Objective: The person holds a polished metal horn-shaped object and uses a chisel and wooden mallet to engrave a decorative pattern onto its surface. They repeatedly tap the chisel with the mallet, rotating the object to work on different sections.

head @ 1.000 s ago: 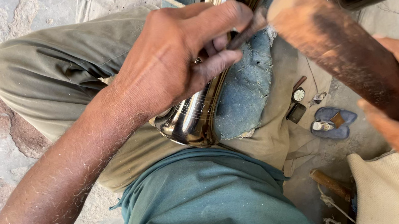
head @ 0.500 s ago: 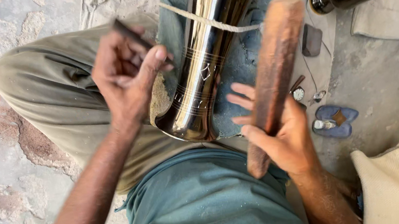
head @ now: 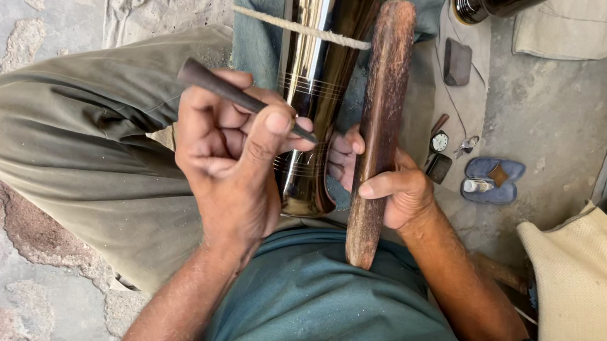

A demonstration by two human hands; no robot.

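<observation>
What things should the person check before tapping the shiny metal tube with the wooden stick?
1. Thin dark tool gripped firmly in the left hand: ok.
2. Tool tip touching the shiny metal tube: ok, it looks so.
3. Wooden stick held in the right hand: ok.
4. Cord across the tube: ok.
5. Right fingers away from the tool tip: not ok, they sit close.
6. Tube lying steady on the lap: cannot tell.
</observation>
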